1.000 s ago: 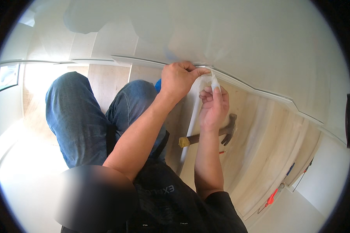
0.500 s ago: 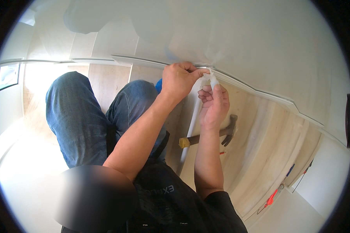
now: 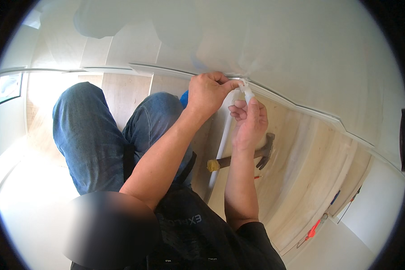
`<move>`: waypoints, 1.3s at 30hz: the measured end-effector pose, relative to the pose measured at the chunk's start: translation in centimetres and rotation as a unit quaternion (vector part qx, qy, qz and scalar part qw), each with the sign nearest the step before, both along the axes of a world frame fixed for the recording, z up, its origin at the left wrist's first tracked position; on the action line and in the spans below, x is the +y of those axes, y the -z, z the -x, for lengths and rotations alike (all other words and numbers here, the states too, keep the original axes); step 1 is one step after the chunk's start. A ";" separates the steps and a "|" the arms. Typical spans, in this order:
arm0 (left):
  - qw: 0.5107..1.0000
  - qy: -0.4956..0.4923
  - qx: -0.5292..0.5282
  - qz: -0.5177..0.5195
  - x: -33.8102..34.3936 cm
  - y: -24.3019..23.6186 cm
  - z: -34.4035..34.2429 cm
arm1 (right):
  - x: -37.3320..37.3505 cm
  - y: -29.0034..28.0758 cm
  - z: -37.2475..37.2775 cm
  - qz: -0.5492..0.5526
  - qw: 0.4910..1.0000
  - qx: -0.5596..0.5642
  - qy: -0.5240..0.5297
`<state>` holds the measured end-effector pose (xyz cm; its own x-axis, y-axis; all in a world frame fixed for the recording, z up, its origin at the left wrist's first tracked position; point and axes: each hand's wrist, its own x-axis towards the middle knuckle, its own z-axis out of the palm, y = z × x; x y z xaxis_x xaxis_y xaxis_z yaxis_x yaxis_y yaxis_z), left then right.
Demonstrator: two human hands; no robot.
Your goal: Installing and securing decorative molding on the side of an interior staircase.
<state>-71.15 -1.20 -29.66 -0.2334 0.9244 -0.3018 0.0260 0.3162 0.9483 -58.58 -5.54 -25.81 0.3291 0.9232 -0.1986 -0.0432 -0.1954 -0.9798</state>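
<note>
Between the thumb and fingers of my right hand (image 3: 249, 125) is a small white tube or bottle (image 3: 248, 94) with a narrow tip, pointing up at the wall's lower edge. My left hand (image 3: 209, 93) is closed, its fingertips pressed together right beside that tip; what they pinch is hidden. A long white strip (image 3: 224, 137) runs from under the fingertips back toward my body. Both hands are close to the white edge trim (image 3: 297, 104) at the foot of the wall.
A claw hammer (image 3: 249, 155) with yellow wrapping on its handle end lies on the wood-look floor (image 3: 297, 180) by my right forearm. Further right are a red-handled tool (image 3: 314, 230) and a blue one (image 3: 335, 197). My bent knees (image 3: 87, 130) are at left. The pale wall (image 3: 301, 54) stands ahead.
My right hand has shifted slightly to the right and down, and the white tube's tip has tilted a little. My left hand has stayed in place.
</note>
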 end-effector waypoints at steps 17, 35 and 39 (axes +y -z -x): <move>1.000 0.002 -0.005 0.000 0.0 0.5 -0.1 | 0.1 -0.5 0.1 0.004 1.000 -0.015 0.013; 1.000 0.006 0.012 0.012 0.1 -0.4 0.1 | -0.5 -0.1 -0.8 0.019 1.000 0.007 0.023; 1.000 0.011 0.023 0.004 0.3 -0.7 0.1 | -2.4 3.3 -5.9 -0.069 0.988 0.132 0.049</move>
